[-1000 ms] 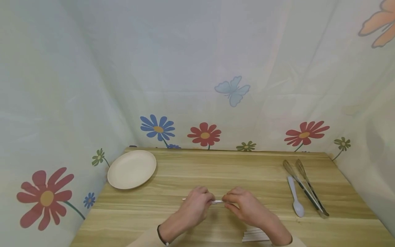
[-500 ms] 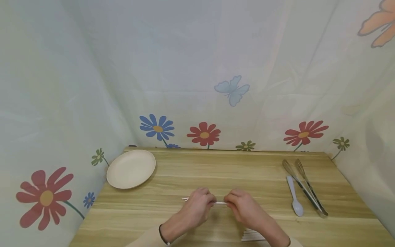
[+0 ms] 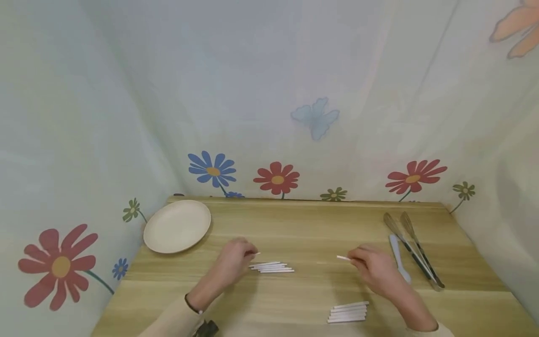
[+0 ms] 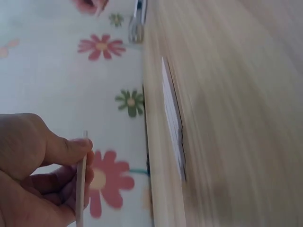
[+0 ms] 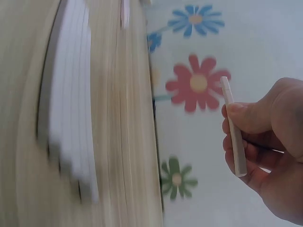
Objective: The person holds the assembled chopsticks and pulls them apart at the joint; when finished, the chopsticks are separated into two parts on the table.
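Observation:
My left hand (image 3: 231, 262) pinches a thin white stick (image 4: 81, 184) between thumb and fingertips, above the table left of centre. On the right, my right hand (image 3: 375, 269) holds a short white stick (image 5: 234, 132) with the thumb pressed along it; a faint ring shows near its upper end. Beside the left hand lies a loose pile of white sticks (image 3: 271, 267), uneven at the ends. A second row of white sticks (image 3: 347, 312), laid side by side, is nearer the front, below the right hand. The sticks' material is unclear.
A cream plate (image 3: 177, 227) sits at the back left of the wooden table (image 3: 294, 229). At the right lie a light grey spoon (image 3: 396, 252), partly behind the right hand, and metal tongs (image 3: 414, 250). A flower-printed curtain (image 3: 236, 84) encloses the back and sides.
The hands were close together on a white stick between them; now they are wide apart, each with a stick. Both stick piles, largely covered before, show in full.

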Tool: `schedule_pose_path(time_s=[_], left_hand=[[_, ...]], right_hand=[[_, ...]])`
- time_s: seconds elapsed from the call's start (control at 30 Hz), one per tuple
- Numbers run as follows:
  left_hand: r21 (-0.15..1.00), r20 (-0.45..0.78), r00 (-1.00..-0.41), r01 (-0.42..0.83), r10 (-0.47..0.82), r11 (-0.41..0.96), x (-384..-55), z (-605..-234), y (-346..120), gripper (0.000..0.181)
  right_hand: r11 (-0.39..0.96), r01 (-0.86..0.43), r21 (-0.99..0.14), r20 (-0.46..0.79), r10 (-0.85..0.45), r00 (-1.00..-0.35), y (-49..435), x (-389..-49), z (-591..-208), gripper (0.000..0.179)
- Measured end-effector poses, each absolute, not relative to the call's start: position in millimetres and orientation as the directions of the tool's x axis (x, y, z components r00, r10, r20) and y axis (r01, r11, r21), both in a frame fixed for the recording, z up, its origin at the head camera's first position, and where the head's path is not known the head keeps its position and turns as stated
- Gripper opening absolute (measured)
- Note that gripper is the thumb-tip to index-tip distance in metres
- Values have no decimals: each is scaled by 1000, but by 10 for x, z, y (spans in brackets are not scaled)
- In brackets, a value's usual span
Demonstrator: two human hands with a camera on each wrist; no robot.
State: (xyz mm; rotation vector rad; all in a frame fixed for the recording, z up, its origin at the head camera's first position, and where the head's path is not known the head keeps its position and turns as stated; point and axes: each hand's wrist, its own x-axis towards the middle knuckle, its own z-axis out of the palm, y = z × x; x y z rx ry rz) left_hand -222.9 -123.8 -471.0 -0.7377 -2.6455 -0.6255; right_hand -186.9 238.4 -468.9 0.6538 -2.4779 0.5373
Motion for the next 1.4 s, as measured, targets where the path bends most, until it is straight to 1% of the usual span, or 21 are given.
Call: schedule_pose_path(time_s=[0.07, 0.13, 0.27, 0.4, 0.7, 1.17, 1.4], left_hand=[[339, 408, -785, 604, 466, 721, -2271, -4699, -1192, 7], [340, 401, -772, 625, 493, 702, -2284, -4705, -1137, 7], [337, 409, -787, 601, 463, 725, -2280, -4706, -1084, 8], [335, 408, -788, 600, 462, 727, -2304, -4685, -1063, 6], [385, 343, -821, 567, 457, 729, -2352, -4680, -1021, 6], [401, 325, -831, 553, 451, 730, -2386, -4706, -961, 5], [407, 317, -837, 546, 447, 733, -2407, -4717, -938, 6]], right_hand=[[745, -623, -240, 570, -411, -711, 2340, -1880, -4674, 17], [713, -651, -258, 555, -442, -705, 2293, -1862, -4689, 17], [715, -620, -322, 535, -403, -743, 2270, -1809, -4731, 20], [726, -599, -338, 523, -384, -761, 2282, -1797, -4740, 19], [717, -614, -329, 541, -390, -745, 2291, -1794, -4735, 22], [708, -623, -333, 516, -416, -748, 2320, -1719, -4715, 20], [696, -648, -309, 556, -421, -717, 2359, -1692, -4740, 20]])
